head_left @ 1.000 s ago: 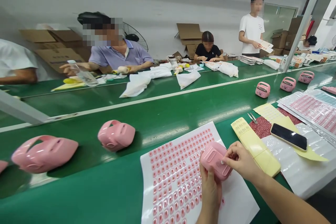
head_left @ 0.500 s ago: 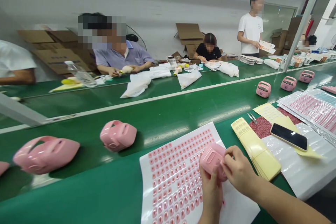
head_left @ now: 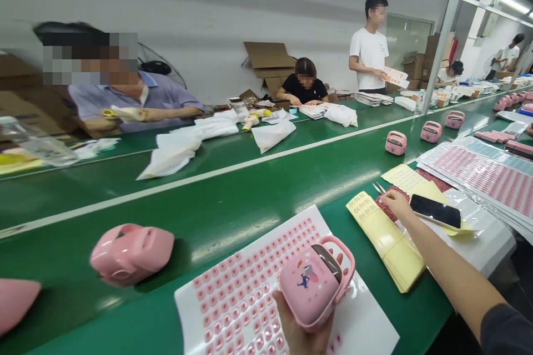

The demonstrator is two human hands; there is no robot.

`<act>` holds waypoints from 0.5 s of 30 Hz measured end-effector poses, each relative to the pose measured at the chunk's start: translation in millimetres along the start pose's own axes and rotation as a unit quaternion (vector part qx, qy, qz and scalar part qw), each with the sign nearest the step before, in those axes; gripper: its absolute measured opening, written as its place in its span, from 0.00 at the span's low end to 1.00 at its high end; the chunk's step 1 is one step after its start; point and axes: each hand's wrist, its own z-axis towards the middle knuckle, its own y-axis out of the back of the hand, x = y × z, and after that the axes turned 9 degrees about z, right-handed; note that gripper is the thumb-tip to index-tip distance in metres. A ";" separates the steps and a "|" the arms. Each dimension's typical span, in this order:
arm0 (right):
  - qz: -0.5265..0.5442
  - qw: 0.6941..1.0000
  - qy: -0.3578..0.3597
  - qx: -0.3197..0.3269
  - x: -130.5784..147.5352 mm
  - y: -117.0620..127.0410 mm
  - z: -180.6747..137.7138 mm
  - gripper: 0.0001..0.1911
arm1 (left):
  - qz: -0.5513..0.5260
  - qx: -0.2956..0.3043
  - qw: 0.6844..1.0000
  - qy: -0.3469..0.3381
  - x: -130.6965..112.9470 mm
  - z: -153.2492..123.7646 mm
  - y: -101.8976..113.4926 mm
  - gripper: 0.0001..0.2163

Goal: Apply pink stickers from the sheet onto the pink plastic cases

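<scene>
L hand [head_left: 300, 328] low in frame, grip wrapped round underside of pink case [head_left: 317, 284], held up over sticker sheet [head_left: 233, 302]; printed face of case up, handle toward far side. Fingertip of L hand showing through handle loop. Case tilted, not touching sheet.

R hand [head_left: 395, 203] stretched out to the right, well apart from case, fingers resting on dark red sheet [head_left: 389, 212] just beside tweezers [head_left: 378, 188]. R grip narrow, fingertips pinched close; whether anything is between them can't tell, prob. nothing, too small to see. Phone [head_left: 435, 211] lying just right of R hand on yellow paper [head_left: 433, 193]. Yellow strip [head_left: 385, 238] between sticker sheet and R arm, lying diagonal on table [head_left: 137, 319].

Sticker sheet white w/ rows of pink stickers, flat at near edge of green table. Beyond it, green belt [head_left: 258, 188] w/ more pink cases: one [head_left: 131, 252] to the left, blurred; part of another [head_left: 16, 302] at left edge; three more [head_left: 395, 143] further along to the right. More sticker sheets [head_left: 483, 175] stacked far right.

Far side of belt: seated person in lilac shirt [head_left: 137, 102], blurred, holding something pale; seated person in black top [head_left: 306, 89]; standing person in white tee [head_left: 370, 50] holding papers. White bags [head_left: 179, 144] lying on far table. Cardboard boxes [head_left: 268, 58] by wall.
</scene>
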 end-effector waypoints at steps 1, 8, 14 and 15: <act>-0.018 1.000 -0.010 0.001 -4.3 -0.1 6.0 0.09 | -0.009 0.018 1.000 0.002 -0.1 0.1 0.4 0.21; -0.138 0.990 -0.011 0.018 -18.0 -18.1 10.1 0.05 | 0.022 -0.010 1.000 0.017 -6.0 -0.4 1.8 0.38; -0.247 0.967 0.056 -0.004 0.4 -21.1 -10.9 0.11 | 0.028 -0.051 0.998 -0.018 -22.4 1.7 -17.4 0.29; -0.259 0.962 0.080 0.000 4.9 -24.9 -19.2 0.15 | 0.021 -0.058 0.998 -0.026 -27.1 1.7 -24.9 0.27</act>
